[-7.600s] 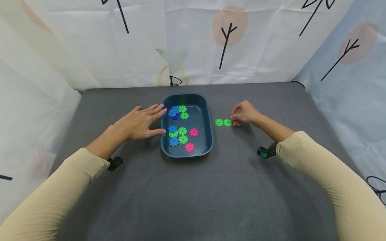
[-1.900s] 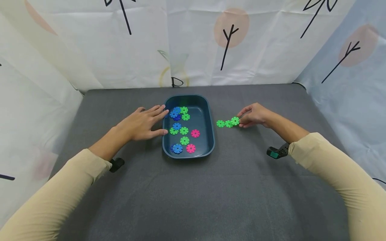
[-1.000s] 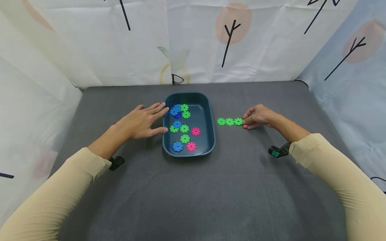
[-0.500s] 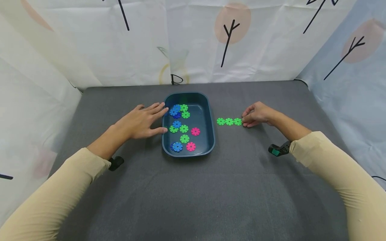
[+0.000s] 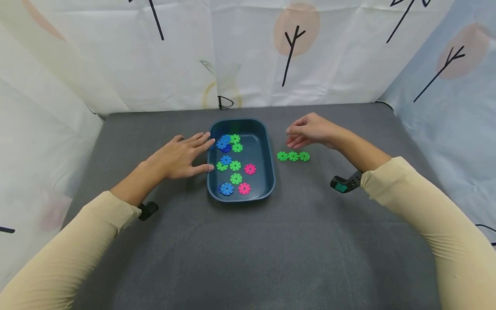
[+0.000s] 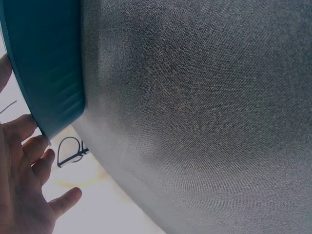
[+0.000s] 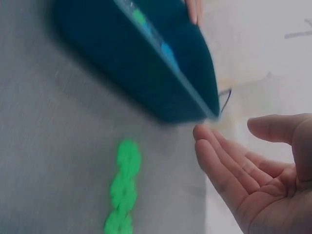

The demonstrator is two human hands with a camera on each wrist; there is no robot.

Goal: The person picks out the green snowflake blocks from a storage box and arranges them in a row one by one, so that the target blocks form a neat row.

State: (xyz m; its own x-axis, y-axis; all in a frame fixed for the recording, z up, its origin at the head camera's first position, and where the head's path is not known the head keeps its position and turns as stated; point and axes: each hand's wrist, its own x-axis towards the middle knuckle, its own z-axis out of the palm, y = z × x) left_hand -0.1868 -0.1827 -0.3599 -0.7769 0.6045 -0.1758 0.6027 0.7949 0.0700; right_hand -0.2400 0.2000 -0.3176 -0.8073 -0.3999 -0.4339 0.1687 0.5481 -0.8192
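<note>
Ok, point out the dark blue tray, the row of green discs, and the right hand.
Dark blue tray (image 5: 258,151): head view, bare inside floor.
Row of green discs (image 5: 293,156): head view, middle disc.
Right hand (image 5: 308,131): head view, middle of the hand.

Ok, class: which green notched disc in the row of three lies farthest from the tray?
The right-end green notched disc; the middle disc and left-end disc both lie nearer the tray.
</note>
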